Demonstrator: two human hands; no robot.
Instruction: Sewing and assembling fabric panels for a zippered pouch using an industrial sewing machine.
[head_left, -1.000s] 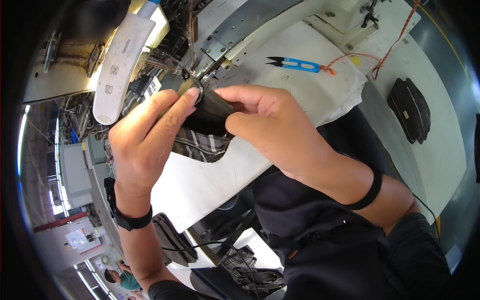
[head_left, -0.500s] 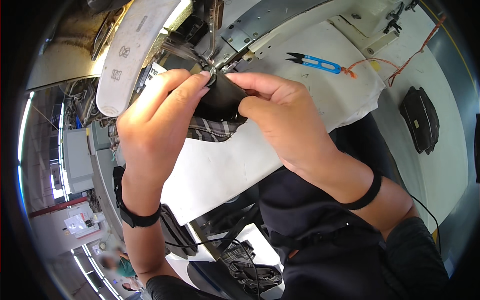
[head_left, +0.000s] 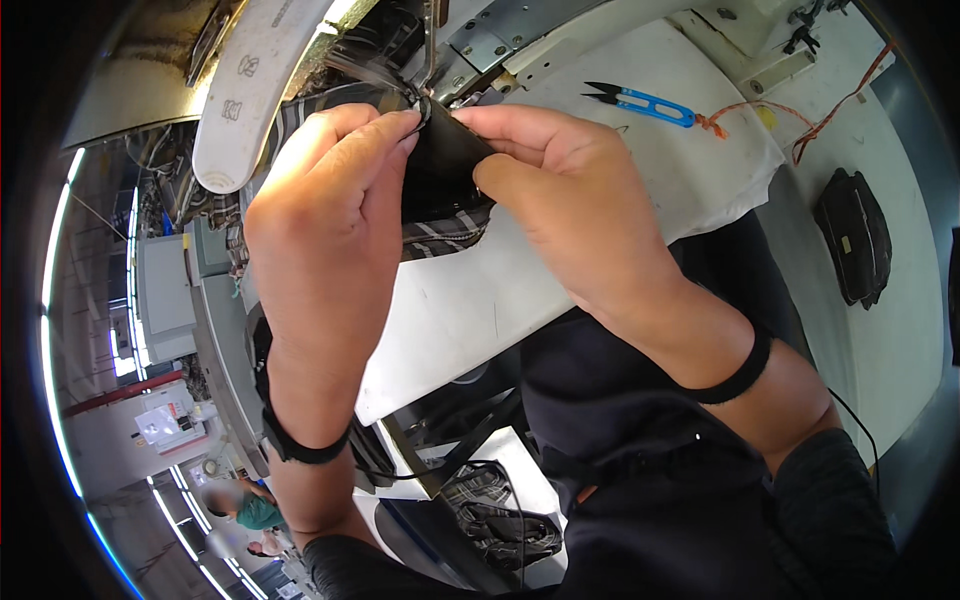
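A piece of dark fabric with a plaid part along its near side lies at the presser foot of a sewing machine. My left hand pinches the fabric's edge close to the foot, thumb and fingers together. On the other side, my right hand is closed on the fabric's right edge, with the thumb nearer me and the fingers farther off. My fingers hide part of the cloth and the needle area. More plaid cloth shows beyond my left hand.
Blue thread snips tied to an orange cord rest on the white table, right of the machine's metal plate. A folded black item lies farther right. Plaid pieces sit below. People are in the background at lower left.
My left hand has turned slightly and its wrist has shifted right, still pinching. A white label beside it is no longer visible; plaid cloth shows there. My right hand keeps its hold.
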